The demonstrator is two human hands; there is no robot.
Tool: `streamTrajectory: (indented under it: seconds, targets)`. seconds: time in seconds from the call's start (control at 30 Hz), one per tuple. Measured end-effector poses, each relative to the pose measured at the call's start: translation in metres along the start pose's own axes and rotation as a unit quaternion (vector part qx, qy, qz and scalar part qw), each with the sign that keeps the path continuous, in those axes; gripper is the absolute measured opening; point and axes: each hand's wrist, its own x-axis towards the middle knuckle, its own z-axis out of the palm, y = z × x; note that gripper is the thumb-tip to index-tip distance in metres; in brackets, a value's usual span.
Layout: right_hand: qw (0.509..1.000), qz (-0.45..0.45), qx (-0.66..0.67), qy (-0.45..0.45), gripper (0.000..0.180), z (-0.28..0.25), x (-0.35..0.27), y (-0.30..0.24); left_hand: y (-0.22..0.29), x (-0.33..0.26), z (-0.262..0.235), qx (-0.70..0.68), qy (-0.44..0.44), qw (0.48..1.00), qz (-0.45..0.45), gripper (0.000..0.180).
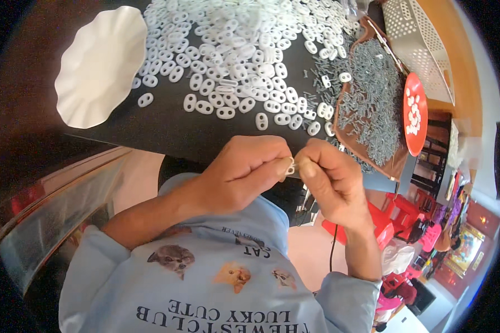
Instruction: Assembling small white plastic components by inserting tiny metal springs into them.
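Observation:
My left hand (241, 172) pinches a small white two-holed oval plastic piece (290, 166) between thumb and fingers, just in front of the table edge. Close against it, my right hand (330, 175) is closed, thumb and forefinger pressed together at the piece's right side. Whatever sits between those right fingertips is too small and covered to make out. Beyond both hands, many matching white two-holed pieces (233, 61) are heaped and scattered over the dark tabletop (166, 130).
Left on the table is a white wavy-edged dish (103, 66). A pile of small grey screw-like pieces (372, 94) covers a brown cloth (344, 119) at right, beside a red plate (415, 114) with white bits and a perforated white basket (419, 41). Red stools (403, 213) stand beyond.

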Motion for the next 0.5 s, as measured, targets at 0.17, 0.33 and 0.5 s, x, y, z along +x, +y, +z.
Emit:
streamTrajectory:
  seconds: [0.17, 0.33, 0.5]
  targets:
    - [1.0, -0.012, -0.016, 0.019, 0.014, -0.004, -0.001, 0.001, 0.002, 0.0, -0.004, -0.034, -0.012, 0.999, -0.016, 0.022]
    - [0.99, -0.121, -0.077, 0.007, 0.008, 0.0, 0.009, 0.004, 0.002, -0.001, -0.004, -0.042, -0.015, 0.999, -0.021, 0.022]
    - [0.992, -0.101, -0.07, 0.005, 0.008, 0.007, 0.006, 0.003, 0.0, -0.004, -0.001, -0.014, -0.002, 1.0, 0.006, 0.02]
